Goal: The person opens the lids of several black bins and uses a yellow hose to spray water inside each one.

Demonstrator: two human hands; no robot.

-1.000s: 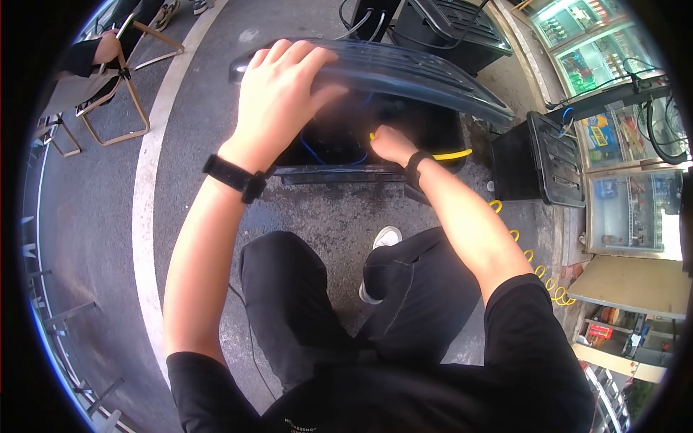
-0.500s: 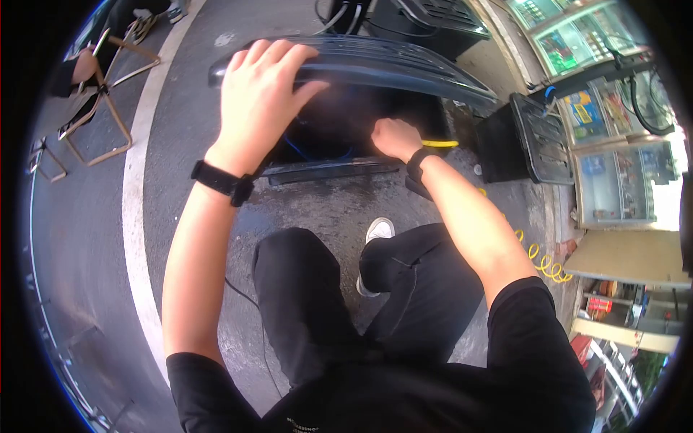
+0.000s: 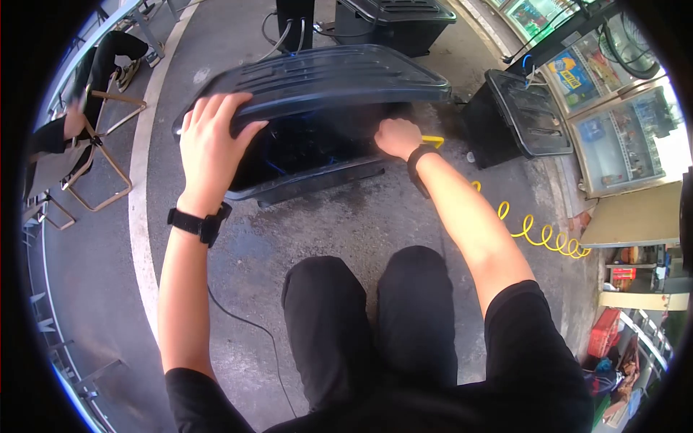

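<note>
My left hand [image 3: 216, 137] grips the near edge of a black ribbed plastic lid [image 3: 339, 72], fingers over the top and thumb along the rim. The lid is tilted up over a black plastic bin [image 3: 317, 184] whose dark inside shows below it, with thin blue lines in it. At the bin's right end, my right hand [image 3: 398, 137] is closed in a fist by the opening. A yellow tube [image 3: 433, 141] sticks out beside this fist; whatever else the fingers hold is hidden. Coiled yellow hose [image 3: 530, 227] lies to the right, passing behind my forearm.
A second lidded black bin [image 3: 509, 115] stands at right, and another [image 3: 393, 25] at the back. Glass-doored cabinets [image 3: 621, 137] line the right side. At left, a seated person's leg [image 3: 112, 54] shows near a folding stool [image 3: 108, 151]. A thin cable [image 3: 253, 325] crosses the ground.
My left hand and the lid have shifted left in view, and more of the lid's top shows. My right fist stays by the opening. My knees have come together and the shoes are now hidden.
</note>
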